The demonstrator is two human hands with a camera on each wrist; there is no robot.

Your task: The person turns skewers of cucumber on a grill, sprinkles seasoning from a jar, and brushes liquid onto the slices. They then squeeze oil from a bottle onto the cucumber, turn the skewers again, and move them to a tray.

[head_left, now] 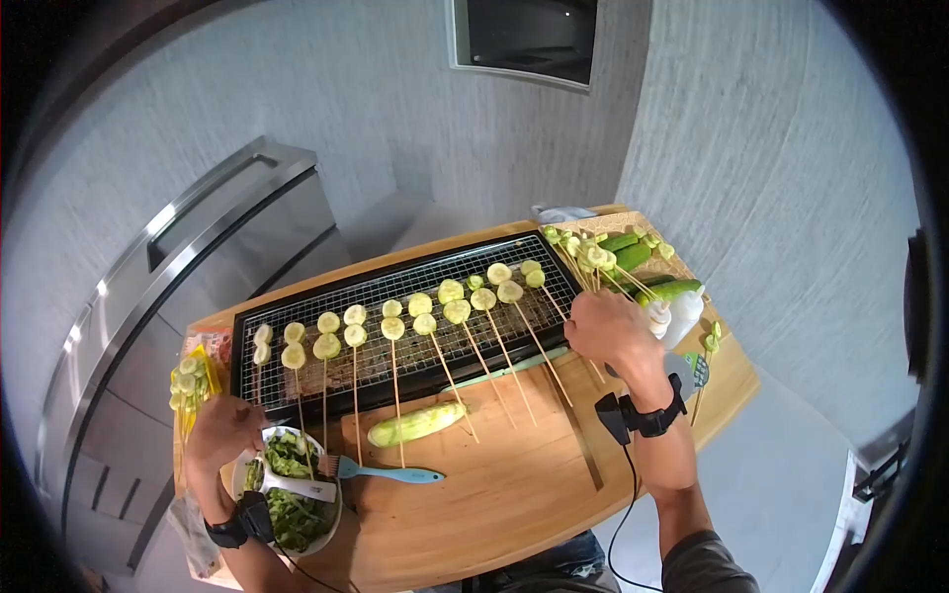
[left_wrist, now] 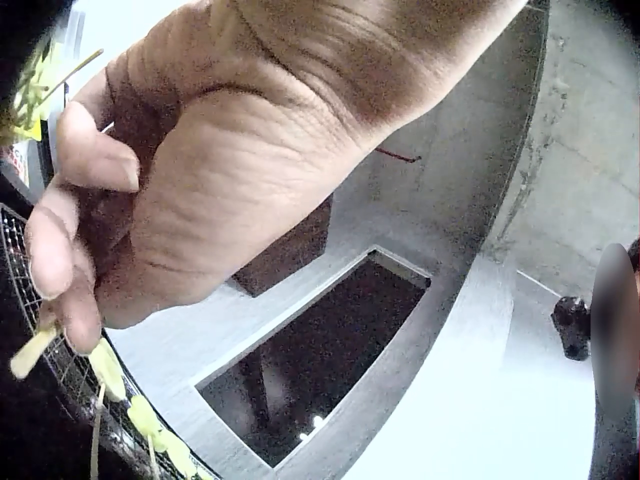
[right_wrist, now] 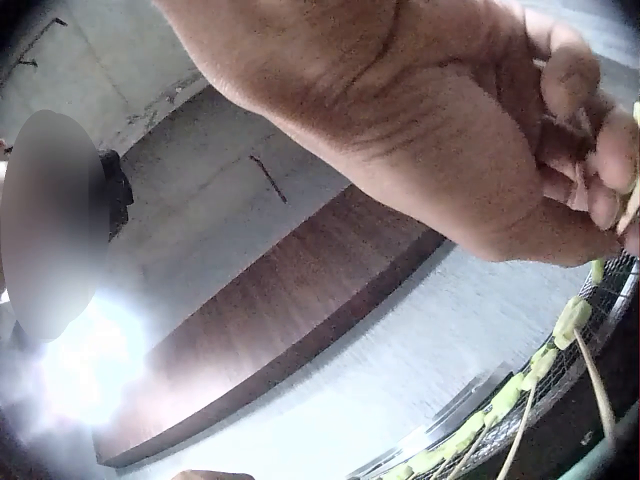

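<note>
My left hand (head_left: 225, 432) is at the near left corner of the grill, above a white bowl. Its fingertips pinch a wooden stick (left_wrist: 35, 352) by the end. This lines up with the leftmost cucumber skewer (head_left: 262, 352) on the rack. Several more skewers of two pale green slices each lie in a row across the black wire-topped grill (head_left: 395, 381), sticks toward me. Beyond the grill's right end, my right hand (head_left: 618, 331) has its fingers curled, pinching a wooden skewer stick (right_wrist: 630, 208). A bunch of cucumber skewers (head_left: 596, 259) fans out just past its knuckles.
The bowl (head_left: 338, 514) holds green peelings, with a white peeler (head_left: 297, 484) across it. A blue brush (head_left: 395, 474) and peeled cucumber (head_left: 417, 424) lie in front. More skewers stand at left (head_left: 191, 381). A white bottle (head_left: 684, 314) and whole cucumbers (head_left: 633, 257) are at right.
</note>
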